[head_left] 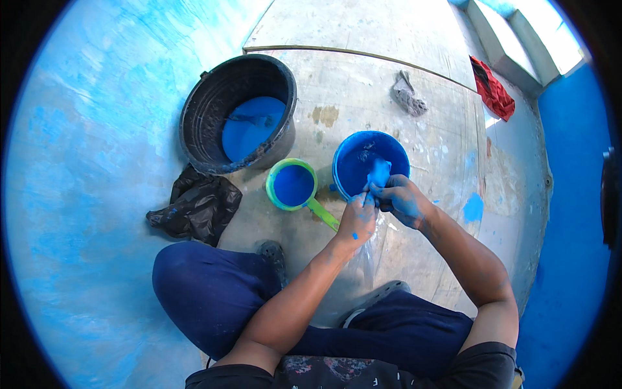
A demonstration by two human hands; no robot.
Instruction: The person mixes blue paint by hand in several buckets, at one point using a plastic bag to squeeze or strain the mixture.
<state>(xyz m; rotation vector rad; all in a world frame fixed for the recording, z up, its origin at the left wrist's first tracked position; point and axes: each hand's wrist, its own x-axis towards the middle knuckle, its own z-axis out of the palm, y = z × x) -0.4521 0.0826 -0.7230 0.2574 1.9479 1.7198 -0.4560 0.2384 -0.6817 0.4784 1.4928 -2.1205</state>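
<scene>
Black shirt [330, 371] nearest, stained boards [444, 155] bear a blue bucket [346, 151] between blue walls [573, 194].

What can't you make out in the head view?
Head view:
- Light-blue item: lower end hidden by the left hand and right hand.
- Blue bucket: near-right rim partly hidden by the right hand.
- Dark shape in the black tub: too small to identify.
- Dark object, far right: cut off by the lens rim.

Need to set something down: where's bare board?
Free: board between black tub and grey rag; also between blue bucket and blue splash. Crowded: between tub and bucket (green dipper), and at the bucket's near rim (left hand, right hand).
</scene>
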